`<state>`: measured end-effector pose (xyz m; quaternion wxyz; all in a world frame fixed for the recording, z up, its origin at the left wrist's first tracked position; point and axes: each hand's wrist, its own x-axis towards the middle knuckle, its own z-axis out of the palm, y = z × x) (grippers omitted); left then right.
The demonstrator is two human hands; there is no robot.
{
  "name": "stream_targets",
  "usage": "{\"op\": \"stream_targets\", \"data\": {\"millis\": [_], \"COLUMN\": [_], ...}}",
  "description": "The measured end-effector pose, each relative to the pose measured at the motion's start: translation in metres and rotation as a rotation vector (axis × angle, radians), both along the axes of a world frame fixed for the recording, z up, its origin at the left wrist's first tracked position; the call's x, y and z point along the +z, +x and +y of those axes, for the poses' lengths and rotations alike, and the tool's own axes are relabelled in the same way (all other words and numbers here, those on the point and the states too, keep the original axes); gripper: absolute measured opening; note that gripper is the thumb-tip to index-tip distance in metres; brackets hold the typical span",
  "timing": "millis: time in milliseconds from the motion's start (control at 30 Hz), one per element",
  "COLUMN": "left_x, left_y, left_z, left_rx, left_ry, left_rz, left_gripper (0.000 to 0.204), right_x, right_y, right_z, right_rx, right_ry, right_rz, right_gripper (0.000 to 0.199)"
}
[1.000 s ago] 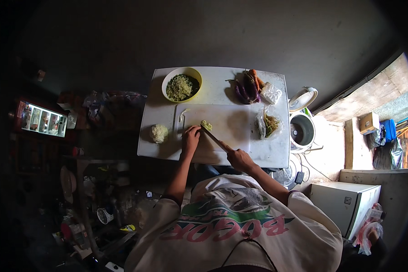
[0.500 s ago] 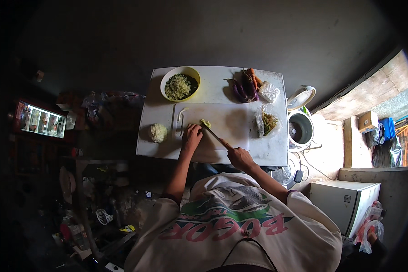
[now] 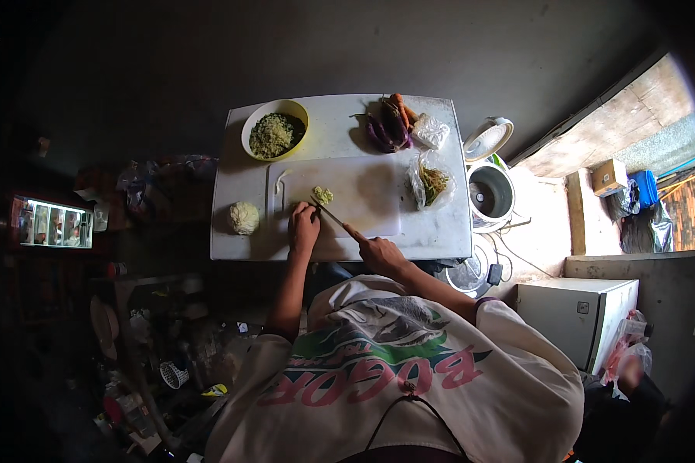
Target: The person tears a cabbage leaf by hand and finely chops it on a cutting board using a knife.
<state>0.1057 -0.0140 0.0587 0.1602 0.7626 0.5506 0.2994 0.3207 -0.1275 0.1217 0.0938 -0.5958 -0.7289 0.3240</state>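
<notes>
Holding a knife (image 3: 336, 219) over a cutting board (image 3: 374, 179), right hand (image 3: 384, 255) wrapped around the handle, left hand (image 3: 304, 224) near the blade's tip.
In the head view, the right hand's fingers are closed on the knife, whose blade slants up and left; the left hand's fingers are bent at the board's near-left part, and I cannot tell whether they pinch anything. The pale green chopped pieces (image 3: 322, 194) lie in a small heap on the board, just beyond the blade. A pale round cabbage (image 3: 244, 218) sits on the white table (image 3: 332, 127) left of the board. Behind the board are a yellow bowl (image 3: 306, 133) of chopped greens at the left and purple eggplants (image 3: 394, 130) with carrots at the right.
</notes>
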Motion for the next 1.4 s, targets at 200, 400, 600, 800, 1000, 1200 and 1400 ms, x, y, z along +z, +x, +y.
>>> {"op": "stream_targets", "data": {"millis": [200,400,600,800,1000,1200,1400], "left_x": [-0.004,-0.006,-0.011,-0.011,-0.016,-0.021,-0.013], "left_y": [0.002,0.004,0.001,-0.001,0.0,-0.002,-0.003], "left_z": [-0.001,0.0,-0.001,-0.009,-0.009,-0.007,-0.015], "left_rx": [0.071,0.073,0.082,0.068,0.062,0.076,0.036], "left_ry": [0.038,0.033,0.041,0.047,0.056,0.07,0.081], "left_rz": [-0.023,-0.06,-0.033,0.025,-0.038,-0.006,-0.036], "left_gripper": [0.018,0.019,0.022,0.022,0.019,0.018,0.017], "right_x": [-0.005,-0.004,-0.004,-0.005,-0.024,-0.038,-0.031], "right_y": [-0.003,0.0,-0.003,-0.003,-0.013,-0.031,-0.019], "right_z": [0.0,0.0,-0.008,-0.01,0.001,0.018,0.009], "right_rx": [-0.024,-0.008,-0.012,0.026,0.008,-0.018,0.004], "right_ry": [-0.01,-0.015,-0.001,-0.011,0.024,0.122,0.109], "right_rz": [0.069,0.044,0.016,-0.043,0.038,0.087,0.006], "right_gripper": [0.077,0.088,0.089,0.087,0.081,0.079,0.079]}}
